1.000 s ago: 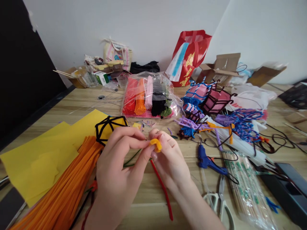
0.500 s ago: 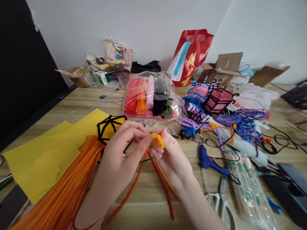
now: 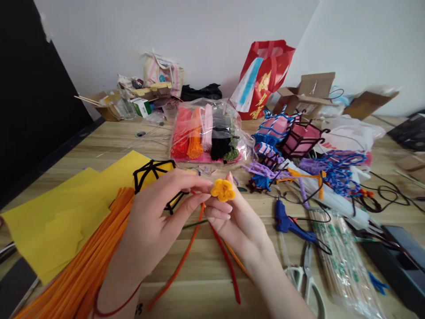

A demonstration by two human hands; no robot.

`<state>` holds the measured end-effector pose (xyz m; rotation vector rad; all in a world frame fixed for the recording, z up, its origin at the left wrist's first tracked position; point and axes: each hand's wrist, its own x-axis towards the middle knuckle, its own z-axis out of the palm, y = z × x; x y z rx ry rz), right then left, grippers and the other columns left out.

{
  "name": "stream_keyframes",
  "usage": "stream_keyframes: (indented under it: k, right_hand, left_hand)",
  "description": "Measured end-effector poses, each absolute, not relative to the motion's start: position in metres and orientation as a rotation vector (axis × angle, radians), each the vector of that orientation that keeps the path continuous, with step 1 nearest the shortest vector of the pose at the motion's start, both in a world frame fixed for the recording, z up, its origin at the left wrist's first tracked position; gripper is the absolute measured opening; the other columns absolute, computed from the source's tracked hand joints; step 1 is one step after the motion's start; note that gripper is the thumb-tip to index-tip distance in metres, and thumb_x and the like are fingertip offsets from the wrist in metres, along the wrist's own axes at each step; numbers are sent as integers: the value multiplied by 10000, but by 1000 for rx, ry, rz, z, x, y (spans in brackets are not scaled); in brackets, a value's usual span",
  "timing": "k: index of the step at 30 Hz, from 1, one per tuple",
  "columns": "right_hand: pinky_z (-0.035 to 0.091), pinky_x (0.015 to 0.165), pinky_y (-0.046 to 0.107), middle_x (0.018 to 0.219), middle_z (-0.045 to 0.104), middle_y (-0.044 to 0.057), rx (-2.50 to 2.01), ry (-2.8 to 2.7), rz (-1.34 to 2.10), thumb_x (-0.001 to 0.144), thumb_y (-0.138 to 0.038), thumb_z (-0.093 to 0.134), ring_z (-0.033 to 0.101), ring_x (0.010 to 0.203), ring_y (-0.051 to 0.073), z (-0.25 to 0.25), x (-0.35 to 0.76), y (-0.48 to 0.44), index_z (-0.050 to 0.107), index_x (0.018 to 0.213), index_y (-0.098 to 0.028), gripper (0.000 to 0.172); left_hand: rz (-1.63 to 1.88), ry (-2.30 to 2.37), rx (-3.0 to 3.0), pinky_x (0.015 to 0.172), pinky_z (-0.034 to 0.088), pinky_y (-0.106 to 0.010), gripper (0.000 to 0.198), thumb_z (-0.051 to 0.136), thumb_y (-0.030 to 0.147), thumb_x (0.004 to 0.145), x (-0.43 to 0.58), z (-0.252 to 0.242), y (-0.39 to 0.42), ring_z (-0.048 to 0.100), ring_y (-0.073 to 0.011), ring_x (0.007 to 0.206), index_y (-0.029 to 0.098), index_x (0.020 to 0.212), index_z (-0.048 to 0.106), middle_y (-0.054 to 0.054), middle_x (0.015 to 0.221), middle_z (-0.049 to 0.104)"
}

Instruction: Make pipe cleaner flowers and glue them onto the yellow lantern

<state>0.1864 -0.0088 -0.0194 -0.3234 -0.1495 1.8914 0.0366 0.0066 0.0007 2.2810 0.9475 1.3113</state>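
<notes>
My right hand (image 3: pixel 237 217) pinches a small yellow pipe-cleaner flower (image 3: pixel 223 189) at its fingertips, held up above the wooden table (image 3: pixel 199 283). My left hand (image 3: pixel 156 217) is beside it, fingers curled, thumb and forefinger pinching an orange pipe cleaner (image 3: pixel 181 261) whose end meets the flower. A red pipe cleaner (image 3: pixel 227 266) and a thin green one (image 3: pixel 194 224) lie below the hands. A black pipe-cleaner frame (image 3: pixel 151 170) sits on yellow paper just behind my left hand.
A bundle of orange pipe cleaners (image 3: pixel 89 261) and yellow sheets (image 3: pixel 56 217) lie at the left. A bag of coloured pipe cleaners (image 3: pixel 207 133) sits behind. To the right are a blue glue gun (image 3: pixel 287 221), scissors (image 3: pixel 303 274), packed wooden sticks (image 3: pixel 341 261) and pipe-cleaner lanterns (image 3: pixel 292 137).
The yellow piece has been turned up so its flower face shows. My left hand has drawn back slightly and an orange pipe cleaner now trails from it down the table.
</notes>
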Motion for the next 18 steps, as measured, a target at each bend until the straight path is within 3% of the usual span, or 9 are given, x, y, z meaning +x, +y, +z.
stream_keyframes:
  k: [5, 12, 16, 18]
  right_hand:
    - [359, 404, 65, 527, 502, -87, -326, -120, 1898, 787, -219, 833, 384, 407, -8, -20, 186, -9, 684, 686, -122, 205]
    - [354, 424, 76, 561, 477, -86, -326, -190, 1907, 810, -231, 820, 306, 418, -4, -19, 185, -12, 655, 682, -137, 228]
    - [374, 435, 78, 545, 465, -93, -266, -180, 1897, 696, -244, 908, 303, 425, -5, -20, 186, -13, 682, 683, -117, 260]
    - [376, 433, 78, 537, 465, -94, -270, -170, 1889, 707, -229, 899, 299, 422, -3, -20, 186, -13, 685, 677, -118, 243]
  left_hand:
    - [1464, 831, 2649, 911, 532, -320, 207, 685, 92, 890, 36, -2, 8, 676, -153, 955, 201, 1065, 681, -22, 1030, 738]
    - [1522, 857, 2821, 822, 517, -375, 220, 656, 65, 900, 37, -2, 6, 678, -193, 925, 195, 1077, 667, -43, 987, 761]
    - [1551, 838, 2853, 786, 525, -375, 200, 631, 75, 918, 38, -3, 8, 692, -193, 883, 204, 1070, 649, -41, 962, 768]
    - [1586, 808, 2843, 784, 531, -366, 192, 638, 65, 907, 39, -4, 9, 694, -189, 872, 186, 1056, 651, -51, 947, 766]
